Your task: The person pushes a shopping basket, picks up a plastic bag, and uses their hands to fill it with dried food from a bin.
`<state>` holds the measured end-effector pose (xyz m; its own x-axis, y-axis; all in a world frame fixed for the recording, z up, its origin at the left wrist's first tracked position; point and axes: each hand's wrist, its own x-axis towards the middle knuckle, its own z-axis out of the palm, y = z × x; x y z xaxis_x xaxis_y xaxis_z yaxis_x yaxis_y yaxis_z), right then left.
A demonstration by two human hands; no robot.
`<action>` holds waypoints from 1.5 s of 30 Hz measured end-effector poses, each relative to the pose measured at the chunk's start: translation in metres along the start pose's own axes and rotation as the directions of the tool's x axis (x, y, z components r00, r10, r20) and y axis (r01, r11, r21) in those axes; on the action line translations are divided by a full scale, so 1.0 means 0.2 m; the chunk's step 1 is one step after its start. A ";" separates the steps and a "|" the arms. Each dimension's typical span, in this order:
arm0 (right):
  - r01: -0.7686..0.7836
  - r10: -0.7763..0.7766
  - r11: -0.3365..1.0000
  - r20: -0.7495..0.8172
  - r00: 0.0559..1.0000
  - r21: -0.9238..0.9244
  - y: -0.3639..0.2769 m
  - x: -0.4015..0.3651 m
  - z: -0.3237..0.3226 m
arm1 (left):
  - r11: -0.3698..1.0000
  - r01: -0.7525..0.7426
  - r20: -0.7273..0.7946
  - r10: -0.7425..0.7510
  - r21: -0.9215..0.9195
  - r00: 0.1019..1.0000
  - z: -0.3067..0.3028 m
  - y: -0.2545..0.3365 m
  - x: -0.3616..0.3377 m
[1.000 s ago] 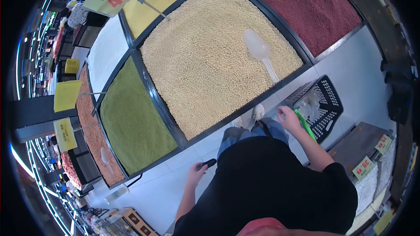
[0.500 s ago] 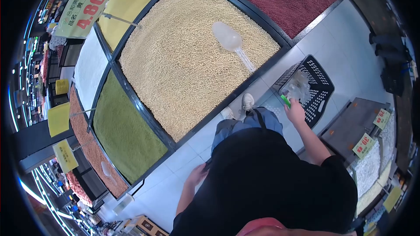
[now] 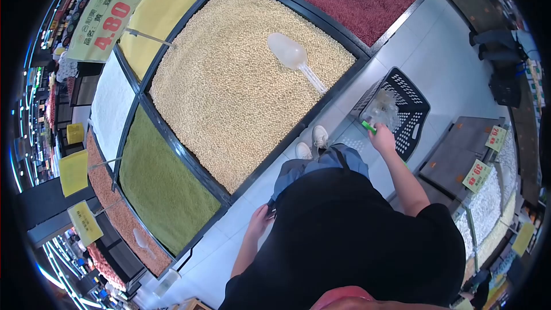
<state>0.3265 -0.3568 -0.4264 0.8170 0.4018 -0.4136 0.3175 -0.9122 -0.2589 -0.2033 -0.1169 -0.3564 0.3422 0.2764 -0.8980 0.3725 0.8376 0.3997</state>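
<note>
My right hand (image 3: 383, 138) is closed around the green handle (image 3: 368, 127) of a black shopping basket (image 3: 414, 109). Clear, crumpled plastic bags (image 3: 385, 110) lie inside the basket, which is at my right side. Low by my left hip, my left hand (image 3: 261, 218) is curled round a small dark object (image 3: 271, 208), mostly hidden by the fingers and my clothing. In front of me spreads a bin of pale yellow soybeans (image 3: 241, 86), with a translucent white scoop (image 3: 288, 51) resting on top.
Beside the soybeans are bins of red beans (image 3: 350, 0), green beans (image 3: 163, 178), and yellow grain (image 3: 169, 17). A price sign (image 3: 106, 17) juts over the bins at left. A dark low display (image 3: 462, 149) stands at right, and a person's legs (image 3: 496, 46) show beyond.
The whole view has shifted, with the bins sliding a little left and mostly downward. The basket and my right hand sit slightly further left in view. Both hands keep their grip.
</note>
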 end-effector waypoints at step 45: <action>-0.219 0.220 0.975 0.023 0.975 -0.046 0.28 -0.39 -0.08 | 0.164 -0.437 0.369 0.325 0.885 0.871 0.28 0.48 0.29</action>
<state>0.2885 -0.4394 -0.3955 0.8556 0.1929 -0.4803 0.1529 -0.9807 -0.1216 -0.0998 -0.0464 -0.3597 0.7376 0.3385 -0.5842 0.6748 -0.4000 0.6202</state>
